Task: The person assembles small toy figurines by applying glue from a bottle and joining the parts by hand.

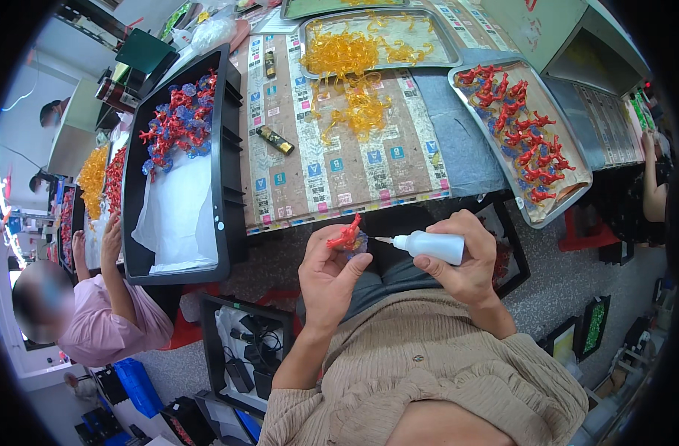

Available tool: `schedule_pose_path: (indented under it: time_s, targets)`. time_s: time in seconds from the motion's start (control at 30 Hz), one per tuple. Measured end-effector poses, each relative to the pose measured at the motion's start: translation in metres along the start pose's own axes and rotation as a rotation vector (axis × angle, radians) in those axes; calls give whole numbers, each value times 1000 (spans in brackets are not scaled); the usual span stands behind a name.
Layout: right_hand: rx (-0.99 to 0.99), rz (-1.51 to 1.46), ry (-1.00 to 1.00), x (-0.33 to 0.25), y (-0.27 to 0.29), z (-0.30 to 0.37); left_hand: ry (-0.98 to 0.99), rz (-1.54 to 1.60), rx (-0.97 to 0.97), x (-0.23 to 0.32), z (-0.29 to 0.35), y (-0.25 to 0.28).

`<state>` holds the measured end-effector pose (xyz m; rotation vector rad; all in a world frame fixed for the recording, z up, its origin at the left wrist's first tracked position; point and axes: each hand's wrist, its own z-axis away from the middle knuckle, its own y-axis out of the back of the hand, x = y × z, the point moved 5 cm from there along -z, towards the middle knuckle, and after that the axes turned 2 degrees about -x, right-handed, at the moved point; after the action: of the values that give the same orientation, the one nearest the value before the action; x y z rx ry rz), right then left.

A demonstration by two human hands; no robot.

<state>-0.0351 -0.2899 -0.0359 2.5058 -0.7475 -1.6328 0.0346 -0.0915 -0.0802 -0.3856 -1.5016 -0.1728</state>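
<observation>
Between the fingers of my left hand [328,275] is a small red and blue plastic figure [347,236], red part on top and translucent blue below. My right hand [466,256] is wrapped round a white squeeze bottle [434,246], tilted sideways. The bottle's thin nozzle points left, with its tip at or very near the figure; whether they touch I cannot tell. Both hands are over my lap, just short of the table's front edge. Ahead of them on the table lies a heap of clear yellow plastic pieces [358,111].
On the left stands a black bin [221,186] with red and blue figures on white paper. A metal tray [533,215] at the right holds several more. Another tray [455,56] at the back carries yellow pieces. Two black cylinders [275,140] lie between. A person in pink [113,320] works at left.
</observation>
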Motion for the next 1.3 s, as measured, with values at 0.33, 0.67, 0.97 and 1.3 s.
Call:
schedule_pose_path:
  time_s: [0.33, 0.67, 0.97, 1.3]
  targets:
    - [-3, 21, 1, 0, -1, -1, 39, 12, -3, 0, 1, 1]
    - [-17, 12, -25, 2, -3, -1, 91, 63, 0, 2, 0, -1]
    - [-3, 18, 1, -1, -2, 0, 109, 68, 0, 3, 0, 0]
    - [-17, 19, -5, -2, -1, 0, 110, 65, -10, 3, 1, -1]
